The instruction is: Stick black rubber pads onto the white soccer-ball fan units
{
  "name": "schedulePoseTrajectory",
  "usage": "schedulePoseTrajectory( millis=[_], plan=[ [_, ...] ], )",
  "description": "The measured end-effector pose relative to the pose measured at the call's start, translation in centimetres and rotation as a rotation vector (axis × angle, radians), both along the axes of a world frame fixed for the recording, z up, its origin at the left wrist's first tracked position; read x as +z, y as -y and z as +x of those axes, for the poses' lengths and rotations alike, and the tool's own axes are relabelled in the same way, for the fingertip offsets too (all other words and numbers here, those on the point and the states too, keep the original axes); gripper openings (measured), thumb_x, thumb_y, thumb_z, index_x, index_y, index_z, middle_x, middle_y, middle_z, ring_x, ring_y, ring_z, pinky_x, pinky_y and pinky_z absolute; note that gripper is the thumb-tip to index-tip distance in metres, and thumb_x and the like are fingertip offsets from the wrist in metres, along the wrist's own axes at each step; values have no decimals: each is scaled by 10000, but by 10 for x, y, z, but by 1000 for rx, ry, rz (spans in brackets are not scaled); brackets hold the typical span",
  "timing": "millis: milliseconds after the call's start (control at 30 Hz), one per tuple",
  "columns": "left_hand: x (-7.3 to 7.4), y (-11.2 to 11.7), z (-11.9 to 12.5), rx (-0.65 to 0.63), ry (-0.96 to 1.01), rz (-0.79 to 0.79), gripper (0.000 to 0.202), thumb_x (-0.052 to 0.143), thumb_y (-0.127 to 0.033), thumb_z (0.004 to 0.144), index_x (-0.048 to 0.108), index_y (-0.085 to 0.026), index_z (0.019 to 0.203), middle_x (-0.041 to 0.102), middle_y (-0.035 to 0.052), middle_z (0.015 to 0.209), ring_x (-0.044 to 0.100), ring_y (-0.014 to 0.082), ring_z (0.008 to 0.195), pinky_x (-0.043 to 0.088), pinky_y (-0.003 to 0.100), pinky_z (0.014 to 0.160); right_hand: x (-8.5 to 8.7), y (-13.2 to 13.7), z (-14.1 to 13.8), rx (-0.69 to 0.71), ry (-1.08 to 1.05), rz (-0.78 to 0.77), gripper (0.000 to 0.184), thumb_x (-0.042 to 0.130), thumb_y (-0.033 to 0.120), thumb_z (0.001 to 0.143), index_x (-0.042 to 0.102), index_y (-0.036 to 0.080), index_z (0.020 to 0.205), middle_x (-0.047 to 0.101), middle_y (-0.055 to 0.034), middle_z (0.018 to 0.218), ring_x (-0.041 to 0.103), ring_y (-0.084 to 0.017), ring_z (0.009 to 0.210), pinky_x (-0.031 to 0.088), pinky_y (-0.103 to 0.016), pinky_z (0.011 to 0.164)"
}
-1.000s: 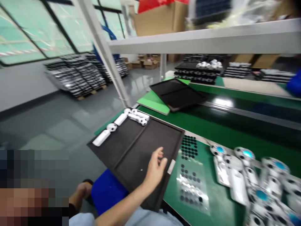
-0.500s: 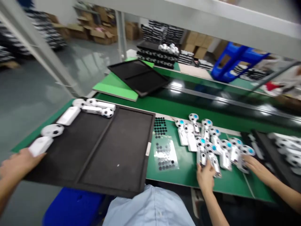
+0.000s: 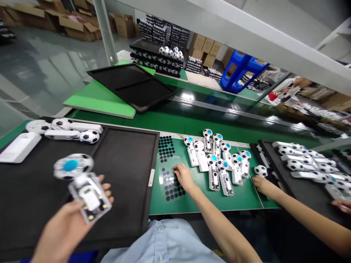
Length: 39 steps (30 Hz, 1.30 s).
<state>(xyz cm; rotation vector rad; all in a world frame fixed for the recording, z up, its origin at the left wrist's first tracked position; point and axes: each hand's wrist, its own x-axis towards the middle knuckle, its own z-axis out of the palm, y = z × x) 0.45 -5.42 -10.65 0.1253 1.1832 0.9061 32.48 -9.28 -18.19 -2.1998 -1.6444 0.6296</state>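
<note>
So the left hand (image 3: pixel 64 233) now has a device (image 3: pixel 82 186) up off the tray, where half a second ago it was down by the white pieces at the tray's far left. The device looks like a football-patterned head with a blue dot on top of a clear-backed white body with small gold bits, and it's a bit blurry. The fingers (image 3: pixel 108 194) wrap narrowly around its edge, holding it just above the black tray (image 3: pixel 155 164).

Right hand (image 3: pixel 184 176) has also moved, off the devices and over to a clear sheet (image 3: pixel 168 186) of black dots. Its fingers (image 3: pixel 175 168) are at the sheet, though I can't tell if they're pinching anything. Beside it, a double row of devices (image 3: pixel 216 164) lies on the green surface (image 3: pixel 246 201).

White pieces (image 3: pixel 63 128) line the tray's far edge. Over to the right, a co-worker's hand (image 3: pixel 260 184) is just below a small ball (image 3: pixel 260 170), next to a second tray (image 3: pixel 263 157) of white parts. The whole view has swung left too.
</note>
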Motion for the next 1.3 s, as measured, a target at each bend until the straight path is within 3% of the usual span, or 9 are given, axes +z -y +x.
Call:
schedulePoseTrajectory(
  millis=[167, 300, 533, 700, 800, 867, 1000, 1133, 1300],
  plan=[
    [4, 33, 74, -151, 131, 65, 385, 713, -184, 578, 636, -122, 950, 686, 100, 810, 588, 177, 636, 529, 274, 547, -3, -11, 2, 35, 15, -92, 124, 533, 64, 807, 576, 139, 896, 584, -51, 941, 561, -169, 856, 433, -298, 767],
    [0, 43, 102, -239, 190, 117, 298, 741, -215, 632, 640, -120, 896, 661, 91, 830, 563, 150, 630, 492, 246, 533, -3, -13, 1, 28, -18, -118, 42, 544, 108, 829, 565, 134, 855, 576, -24, 910, 549, -153, 815, 435, -322, 765],
    [1, 46, 102, -303, 98, 108, 441, 774, -265, 585, 612, -154, 980, 642, 55, 852, 577, 150, 661, 492, 244, 556, 15, -12, 2, -45, -258, -60, 111, 519, 53, 761, 527, 157, 724, 562, 9, 663, 563, -153, 660, 433, -297, 679],
    [9, 53, 108, -408, 63, 214, 605, 731, -308, 666, 488, -214, 1212, 624, 88, 1058, 614, 205, 840, 517, 293, 691, 67, -1, -17, -9, -531, -9, 90, 481, 169, 779, 538, 173, 710, 560, 14, 627, 571, -140, 595, 460, -255, 590],
    [9, 58, 114, -400, -8, 280, 654, 688, -334, 705, 412, -234, 1290, 578, 97, 1179, 626, 215, 835, 516, 304, 688, 102, 11, -40, 61, -639, 72, 77, 534, 204, 754, 579, 178, 697, 569, 2, 742, 559, -127, 663, 456, -235, 612],
    [6, 59, 116, -382, -93, 351, 657, 679, -328, 697, 420, -218, 1291, 555, 98, 1230, 611, 244, 934, 506, 322, 765, 116, 18, -55, 96, -694, 115, 95, 527, 177, 761, 578, 183, 682, 543, 8, 740, 534, -111, 640, 437, -219, 588],
    [-2, 56, 114, -437, -261, 542, 629, 666, -248, 656, 476, -168, 1251, 539, 97, 1274, 449, 280, 1209, 356, 349, 1017, 121, 28, -72, 176, -601, 125, 146, 478, 114, 797, 568, 191, 711, 535, 14, 694, 521, -114, 619, 401, -219, 577],
    [-5, 57, 110, -481, -314, 591, 631, 620, -205, 663, 457, -155, 1271, 522, 99, 1297, 422, 277, 1236, 309, 356, 1052, 118, 32, -77, 228, -428, 185, 166, 458, 107, 827, 574, 198, 753, 555, 3, 724, 525, -133, 676, 378, -234, 624],
    [-2, 59, 110, -487, -316, 609, 618, 588, -187, 673, 450, -150, 1274, 503, 94, 1317, 408, 266, 1248, 281, 347, 1069, 119, 35, -78, 245, -372, 207, 172, 448, 113, 840, 570, 202, 759, 568, -1, 745, 537, -141, 704, 372, -240, 646]
  ],
)
